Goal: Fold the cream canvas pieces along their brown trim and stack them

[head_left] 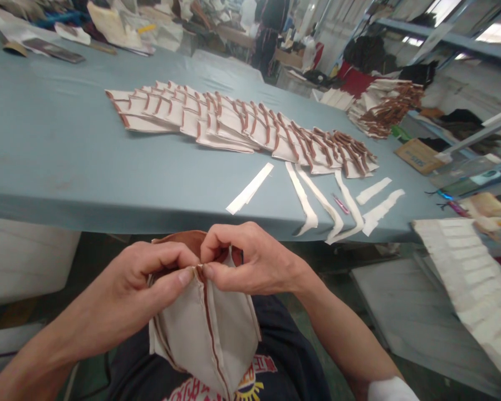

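Both of my hands pinch a cream fabric piece (200, 328) with brown piping, held over my lap below the table edge. My left hand (144, 284) grips its top left with thumb and curled fingers. My right hand (250, 262) pinches the top right, the thumbs nearly touching at the brown seam. A brown lining shows behind my fingers. The fabric hangs down in a folded, pointed shape.
A blue-grey table (67, 150) carries a long overlapped row of similar cream and brown pieces (242, 125), several white strips (309, 200) near its front edge and a small pink tool (341, 204). More stacked pieces (379, 106) lie at the far right. White layered material (476, 278) sits right.
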